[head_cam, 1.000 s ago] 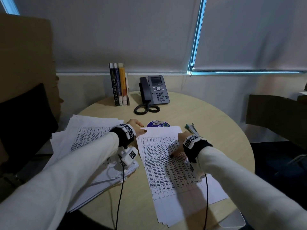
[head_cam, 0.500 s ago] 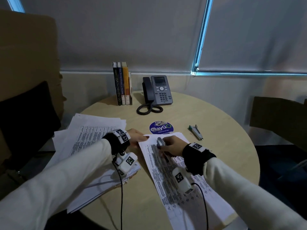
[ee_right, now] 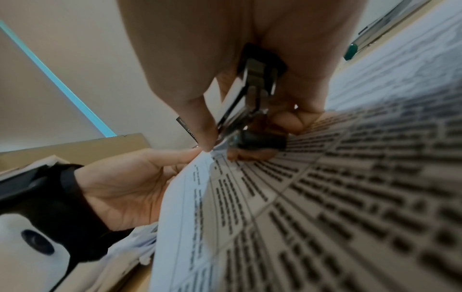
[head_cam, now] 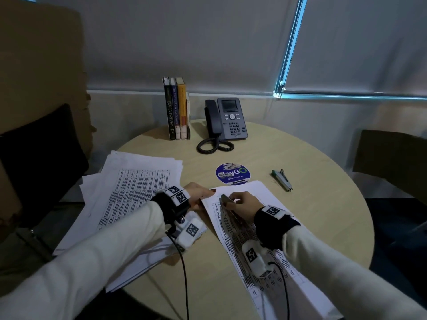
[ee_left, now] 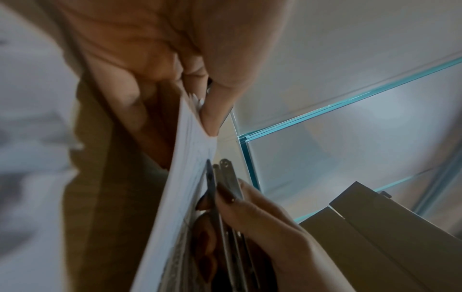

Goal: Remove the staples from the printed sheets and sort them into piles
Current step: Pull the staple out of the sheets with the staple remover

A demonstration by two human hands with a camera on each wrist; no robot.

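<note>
Since earlier, right hand (head_cam: pixel 240 200) brought a staple remover (head_cam: pixel 226 199) onto stapled sheets (head_cam: pixel 251 227) — left hand (head_cam: pixel 199 195) pinches their corner.

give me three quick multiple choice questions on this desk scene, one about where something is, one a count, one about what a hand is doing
1. Where does the stapler lie?
A. on the table, right of the printed sheets
B. on the phone
C. in the left hand

2. How many books stand by the phone?
A. one
B. four
C. seven

3. What is the right hand doing?
A. lying flat and open
B. gripping a metal staple remover at the sheets' top corner
C. lifting the receiver

Answers: 1 A, it rests apart on bare wood; 2 B, four spines show; 3 B, fingers curl round the tool while the left hand pinches the corner.
</note>
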